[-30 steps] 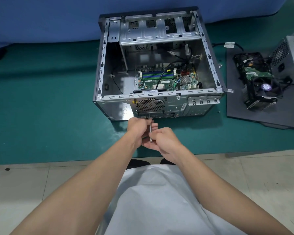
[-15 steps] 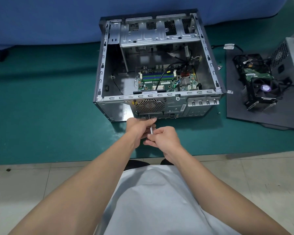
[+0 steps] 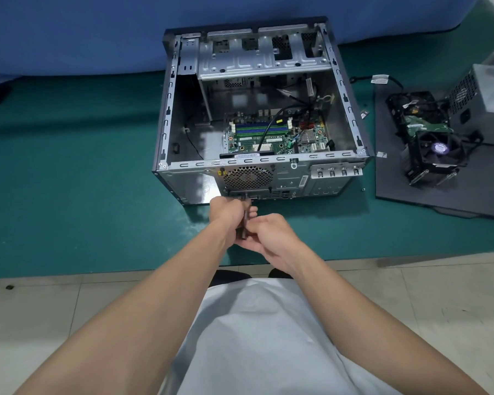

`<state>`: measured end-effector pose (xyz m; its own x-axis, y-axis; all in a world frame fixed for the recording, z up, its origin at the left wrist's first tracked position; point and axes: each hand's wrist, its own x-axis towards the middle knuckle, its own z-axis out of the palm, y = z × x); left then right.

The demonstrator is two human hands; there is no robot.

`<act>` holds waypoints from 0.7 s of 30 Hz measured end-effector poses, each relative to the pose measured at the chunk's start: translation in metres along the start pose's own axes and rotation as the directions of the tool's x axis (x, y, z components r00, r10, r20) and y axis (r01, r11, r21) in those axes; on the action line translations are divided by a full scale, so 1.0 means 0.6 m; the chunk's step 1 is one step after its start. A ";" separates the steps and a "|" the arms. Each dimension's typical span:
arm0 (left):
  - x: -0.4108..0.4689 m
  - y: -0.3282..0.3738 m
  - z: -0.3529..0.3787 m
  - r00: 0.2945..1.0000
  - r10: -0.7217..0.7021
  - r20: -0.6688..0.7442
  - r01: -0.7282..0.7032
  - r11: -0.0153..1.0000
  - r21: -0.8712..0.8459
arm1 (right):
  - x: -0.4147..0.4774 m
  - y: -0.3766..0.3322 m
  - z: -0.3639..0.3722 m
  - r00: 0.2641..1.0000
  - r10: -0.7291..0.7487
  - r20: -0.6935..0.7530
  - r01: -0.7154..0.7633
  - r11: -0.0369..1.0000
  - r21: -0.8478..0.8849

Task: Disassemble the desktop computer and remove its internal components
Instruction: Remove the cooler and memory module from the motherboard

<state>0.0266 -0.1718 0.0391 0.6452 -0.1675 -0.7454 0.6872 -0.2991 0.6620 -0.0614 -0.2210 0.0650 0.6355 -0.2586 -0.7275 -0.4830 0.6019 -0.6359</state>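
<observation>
An open grey computer case [image 3: 183, 178] lies on its side on the green mat, its rear panel with a round fan grille [image 3: 247, 178] facing me. Inside, a green motherboard [image 3: 271, 135] with blue memory slots and black cables is still fitted. A thin screwdriver [image 3: 244, 220] points up at the bottom edge of the rear panel. My left hand [image 3: 226, 215] grips its shaft near the tip, right against the case. Just below, my right hand [image 3: 271, 238] pinches the screwdriver's lower end.
On a dark mat [image 3: 397, 192] to the right lie a removed cooler fan with heatsink [image 3: 434, 158], a drive with cables [image 3: 417, 115] and a grey power supply [image 3: 485, 101]. Small screws [image 3: 362, 189] lie near the case. A blue cloth wall [image 3: 97, 32] stands behind; tiled floor lies near me.
Both hands have shifted slightly up toward the rear panel with the screwdriver; my right hand's fingers have turned on its lower end. The case has not moved.
</observation>
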 end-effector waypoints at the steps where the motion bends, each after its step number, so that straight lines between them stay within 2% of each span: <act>1: 0.000 -0.001 0.000 0.999 -0.016 0.027 0.017 1.000 -0.027 | 0.000 -0.002 0.000 1.000 0.012 0.020 -0.012 1.000 0.022; 4: 0.001 -0.005 -0.003 0.998 -0.012 0.055 0.013 1.000 -0.014 | 0.002 0.003 0.001 0.995 -0.028 -0.094 0.015 0.991 -0.132; 7: 0.002 -0.006 -0.007 0.998 0.057 -0.015 -0.056 0.997 0.061 | 0.007 0.014 0.003 0.967 -0.097 -0.235 0.022 0.953 -0.301; 9: 0.002 -0.004 -0.006 0.998 0.059 -0.023 -0.057 0.996 0.070 | 0.009 0.015 0.000 0.972 -0.079 -0.223 0.021 0.968 -0.251; 13: 0.001 -0.003 -0.001 0.999 -0.028 0.030 0.029 0.999 -0.029 | 0.007 0.009 -0.002 0.998 0.005 -0.065 -0.011 0.996 -0.094; 14: 0.001 -0.004 0.000 0.998 -0.038 0.046 0.040 0.999 -0.036 | 0.007 0.009 -0.002 0.998 0.000 -0.064 -0.006 0.996 -0.093; 18: 0.000 -0.005 -0.002 0.999 0.044 0.008 -0.045 0.996 0.071 | 0.011 0.019 -0.005 0.963 -0.095 -0.252 0.038 0.974 -0.223; 21: 0.003 -0.004 -0.002 0.997 0.078 -0.025 -0.076 0.993 0.087 | 0.013 0.021 -0.009 0.951 -0.115 -0.286 0.047 0.971 -0.235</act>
<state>0.0264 -0.1702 0.0366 0.7051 -0.1668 -0.6892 0.6046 -0.3664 0.7073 -0.0656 -0.2197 0.0499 0.4883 -0.5311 -0.6924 -0.5808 0.3945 -0.7121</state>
